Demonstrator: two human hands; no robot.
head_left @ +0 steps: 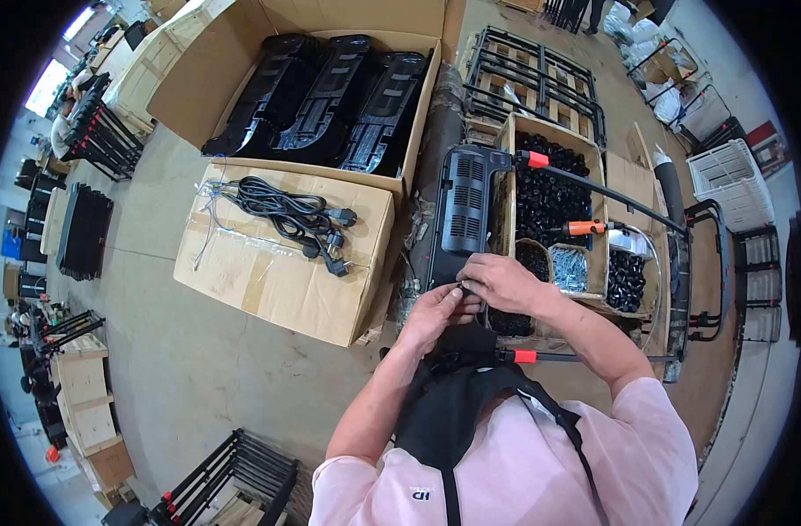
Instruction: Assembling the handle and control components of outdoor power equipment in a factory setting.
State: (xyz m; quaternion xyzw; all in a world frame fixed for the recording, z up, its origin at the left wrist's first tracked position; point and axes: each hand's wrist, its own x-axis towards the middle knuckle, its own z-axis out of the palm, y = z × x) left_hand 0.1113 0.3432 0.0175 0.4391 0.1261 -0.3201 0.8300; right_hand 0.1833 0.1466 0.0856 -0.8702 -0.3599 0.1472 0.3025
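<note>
Item: black ribbed plastic heater panel (464,210), long and slatted, lay lengthwise at centre frame with its near end toward the person, low enough for both hands to work on that end.

Left hand (433,313), at 6 o'clock of the panel, was pinched on a small dark part (463,287) at the panel's edge; what kind of part could not be told.

Right hand (506,282), touching the left at 3 o'clock of it, was curled over the same spot, fingers closed on the part, seemingly steadying it.

At 3 o'clock of the panel: divided wooden tray (507,188) of black plastic pieces and a bag of silvery screws (569,268), kept within arm's reach; an orange-handled screwdriver (587,228) rested across it.

At 9 o'clock: closed brown cardboard box (282,272) serving as a shelf for a bundle of black power cords (291,215).

At 11 o'clock: open cardboard carton (418,105) stocked with black moulded covers (322,101).
</note>
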